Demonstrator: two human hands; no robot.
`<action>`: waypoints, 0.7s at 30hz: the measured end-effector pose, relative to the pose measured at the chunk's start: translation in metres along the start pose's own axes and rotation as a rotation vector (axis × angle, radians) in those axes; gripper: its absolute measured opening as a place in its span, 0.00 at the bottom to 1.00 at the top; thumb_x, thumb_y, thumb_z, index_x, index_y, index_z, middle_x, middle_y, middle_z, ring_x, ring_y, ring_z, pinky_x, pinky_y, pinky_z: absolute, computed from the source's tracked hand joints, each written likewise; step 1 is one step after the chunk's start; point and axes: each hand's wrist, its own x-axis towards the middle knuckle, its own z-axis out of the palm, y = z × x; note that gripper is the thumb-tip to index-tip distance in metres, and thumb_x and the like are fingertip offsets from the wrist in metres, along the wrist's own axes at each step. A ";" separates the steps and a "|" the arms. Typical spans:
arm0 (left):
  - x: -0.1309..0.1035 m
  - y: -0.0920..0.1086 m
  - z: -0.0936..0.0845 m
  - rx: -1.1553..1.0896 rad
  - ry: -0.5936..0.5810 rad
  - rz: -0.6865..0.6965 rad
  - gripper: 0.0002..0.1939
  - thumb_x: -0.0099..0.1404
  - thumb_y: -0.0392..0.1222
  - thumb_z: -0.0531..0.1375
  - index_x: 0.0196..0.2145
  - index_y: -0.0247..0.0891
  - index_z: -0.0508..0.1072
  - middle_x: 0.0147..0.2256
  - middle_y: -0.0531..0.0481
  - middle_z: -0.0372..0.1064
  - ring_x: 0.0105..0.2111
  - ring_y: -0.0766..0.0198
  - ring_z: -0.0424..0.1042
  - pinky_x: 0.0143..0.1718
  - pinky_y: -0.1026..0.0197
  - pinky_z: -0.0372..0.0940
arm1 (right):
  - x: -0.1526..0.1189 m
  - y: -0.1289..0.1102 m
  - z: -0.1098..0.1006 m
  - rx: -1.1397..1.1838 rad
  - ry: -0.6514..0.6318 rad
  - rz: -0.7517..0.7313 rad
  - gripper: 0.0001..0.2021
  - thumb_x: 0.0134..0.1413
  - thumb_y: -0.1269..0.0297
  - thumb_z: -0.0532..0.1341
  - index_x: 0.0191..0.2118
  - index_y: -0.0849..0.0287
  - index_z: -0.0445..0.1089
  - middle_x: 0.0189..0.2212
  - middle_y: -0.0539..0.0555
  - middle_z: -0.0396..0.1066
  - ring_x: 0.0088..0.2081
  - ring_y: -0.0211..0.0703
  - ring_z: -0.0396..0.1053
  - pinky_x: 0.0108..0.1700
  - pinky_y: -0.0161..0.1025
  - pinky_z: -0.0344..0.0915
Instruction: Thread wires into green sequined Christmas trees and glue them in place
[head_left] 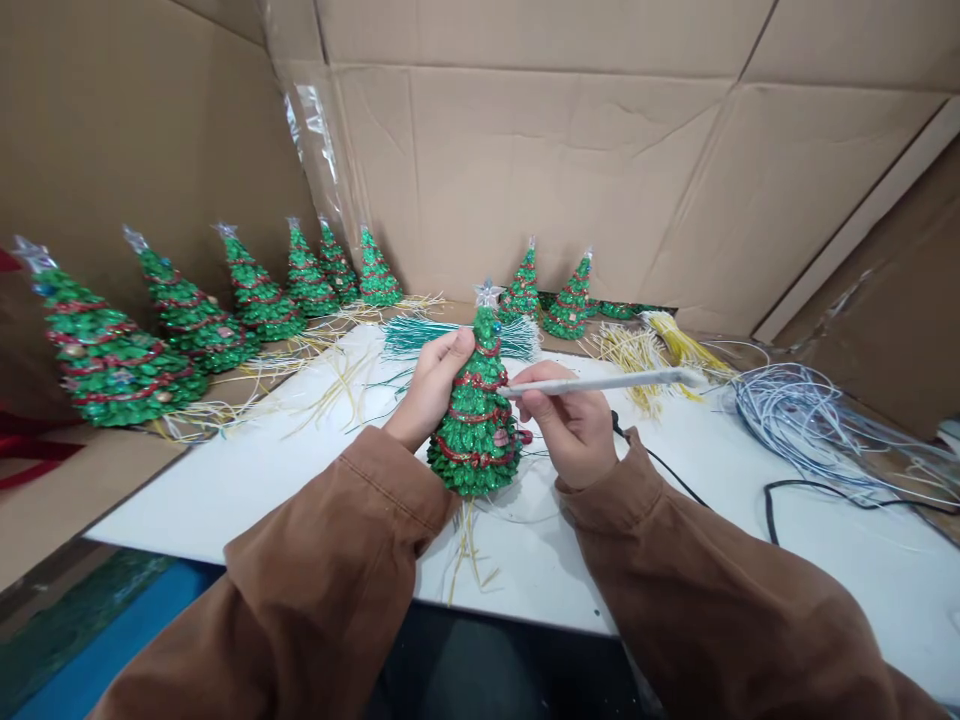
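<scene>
A green Christmas tree figure [474, 447] with red garlands and a clear star on top stands upright near the middle of the white board. My left hand [433, 388] is closed around its left and back side, the thumb near the upper part. Between the fingers of my right hand [568, 415] is a thin grey-white stick-like tool [611, 383]. The tool lies almost level, and its left tip meets the tree's right side at mid-height. Thin yellow wires [466, 555] stick out below the tree's base.
Several similar trees [120, 350] line the left and back edges. Behind the held tree lies a green wire bundle [420, 338]. Yellow wire bundles [637, 355], coiled white-blue wires [795, 420] and a black cable [772, 500] are at the right. Cardboard walls [540, 160] enclose the white board [187, 500].
</scene>
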 end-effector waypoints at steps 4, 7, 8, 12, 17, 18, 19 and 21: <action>0.000 -0.002 0.001 -0.021 0.004 -0.001 0.24 0.55 0.62 0.59 0.21 0.35 0.67 0.19 0.54 0.58 0.19 0.69 0.56 0.21 0.64 0.51 | 0.001 -0.001 -0.001 -0.054 -0.023 -0.038 0.10 0.61 0.63 0.53 0.36 0.57 0.70 0.28 0.53 0.70 0.28 0.40 0.67 0.32 0.41 0.66; 0.000 -0.002 0.002 -0.005 -0.003 0.003 0.24 0.55 0.62 0.58 0.22 0.36 0.67 0.20 0.53 0.59 0.20 0.69 0.56 0.22 0.64 0.52 | 0.002 -0.002 -0.001 -0.065 -0.034 -0.044 0.09 0.61 0.63 0.53 0.35 0.58 0.70 0.28 0.53 0.70 0.28 0.39 0.67 0.32 0.41 0.66; 0.000 -0.002 0.003 0.006 -0.006 0.008 0.24 0.55 0.62 0.58 0.22 0.36 0.67 0.20 0.53 0.59 0.20 0.69 0.56 0.22 0.64 0.52 | 0.002 -0.002 -0.002 -0.067 -0.043 -0.046 0.09 0.61 0.63 0.53 0.35 0.58 0.69 0.28 0.53 0.69 0.28 0.39 0.67 0.33 0.41 0.66; -0.002 -0.002 0.004 0.060 -0.035 0.025 0.24 0.55 0.62 0.58 0.23 0.36 0.68 0.22 0.52 0.60 0.23 0.68 0.56 0.24 0.64 0.53 | 0.003 -0.002 -0.004 -0.050 -0.083 -0.008 0.10 0.61 0.62 0.52 0.33 0.58 0.68 0.28 0.53 0.69 0.28 0.40 0.67 0.33 0.41 0.65; -0.004 -0.003 0.005 0.054 -0.035 0.009 0.24 0.54 0.62 0.59 0.22 0.36 0.68 0.23 0.52 0.61 0.23 0.67 0.57 0.24 0.63 0.53 | 0.004 -0.001 -0.004 -0.001 -0.106 0.057 0.12 0.61 0.59 0.53 0.32 0.58 0.68 0.27 0.52 0.68 0.29 0.39 0.66 0.32 0.39 0.64; -0.004 -0.003 0.005 0.054 -0.035 0.012 0.24 0.53 0.62 0.59 0.22 0.36 0.68 0.22 0.53 0.60 0.23 0.67 0.57 0.25 0.63 0.53 | 0.004 -0.001 -0.004 0.005 -0.108 0.058 0.12 0.61 0.59 0.53 0.32 0.58 0.68 0.27 0.52 0.68 0.29 0.39 0.65 0.32 0.39 0.64; -0.004 -0.003 0.004 0.059 -0.036 0.016 0.24 0.53 0.63 0.59 0.22 0.36 0.68 0.22 0.53 0.60 0.23 0.68 0.56 0.25 0.63 0.53 | 0.004 -0.001 -0.003 0.013 -0.106 0.059 0.12 0.61 0.59 0.53 0.32 0.58 0.68 0.27 0.52 0.68 0.29 0.39 0.65 0.32 0.39 0.63; -0.003 -0.003 0.004 0.073 -0.042 0.028 0.24 0.53 0.63 0.59 0.22 0.36 0.69 0.22 0.53 0.60 0.23 0.67 0.56 0.25 0.63 0.52 | 0.004 -0.002 -0.003 0.028 -0.101 0.058 0.12 0.61 0.59 0.53 0.31 0.58 0.68 0.27 0.52 0.68 0.28 0.38 0.64 0.32 0.39 0.62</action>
